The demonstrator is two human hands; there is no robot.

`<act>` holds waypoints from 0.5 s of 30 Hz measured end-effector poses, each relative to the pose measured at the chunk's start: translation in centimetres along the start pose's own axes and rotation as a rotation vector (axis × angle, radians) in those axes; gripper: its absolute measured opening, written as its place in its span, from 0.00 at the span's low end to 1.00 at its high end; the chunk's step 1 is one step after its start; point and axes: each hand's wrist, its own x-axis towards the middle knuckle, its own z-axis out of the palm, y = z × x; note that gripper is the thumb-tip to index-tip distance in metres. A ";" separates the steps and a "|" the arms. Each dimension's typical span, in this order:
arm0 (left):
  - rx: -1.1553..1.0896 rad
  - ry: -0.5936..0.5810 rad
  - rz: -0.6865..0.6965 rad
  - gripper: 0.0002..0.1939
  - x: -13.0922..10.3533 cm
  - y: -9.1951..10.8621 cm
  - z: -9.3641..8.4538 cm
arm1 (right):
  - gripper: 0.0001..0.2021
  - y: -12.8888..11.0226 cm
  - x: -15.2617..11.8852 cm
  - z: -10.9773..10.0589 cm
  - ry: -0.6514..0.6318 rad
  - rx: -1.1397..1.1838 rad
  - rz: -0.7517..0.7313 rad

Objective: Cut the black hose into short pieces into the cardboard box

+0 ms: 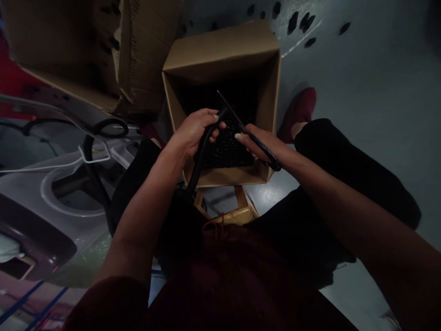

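My left hand (201, 128) pinches a black corrugated tube (204, 147) near its upper end, above an open cardboard box (220, 59). From there the tube runs down over the box's near edge towards my lap. Closed around the black handles of a pair of scissors (262, 147) is my right hand (257, 140). Their thin dark blade points up and left, close to the tube's end; I cannot tell whether it touches. Many small black pieces (227, 149) lie inside the box, partly hidden by my hands and shadow.
A larger, torn cardboard box (144, 55) stands at the upper left. To my left is a grey plastic machine body (86, 184) with a thick black hose (91, 170) looped over it. A wooden stool (237, 215) is below the box. Dark pieces (292, 23) are scattered on the floor.
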 end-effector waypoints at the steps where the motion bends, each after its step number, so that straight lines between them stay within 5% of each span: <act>1: 0.005 -0.008 0.008 0.07 -0.1 0.2 -0.1 | 0.20 0.1 0.1 0.0 -0.012 0.015 0.017; 15: 0.133 -0.088 0.095 0.21 -1.3 1.1 -1.1 | 0.20 0.7 0.7 -0.1 -0.006 0.193 0.032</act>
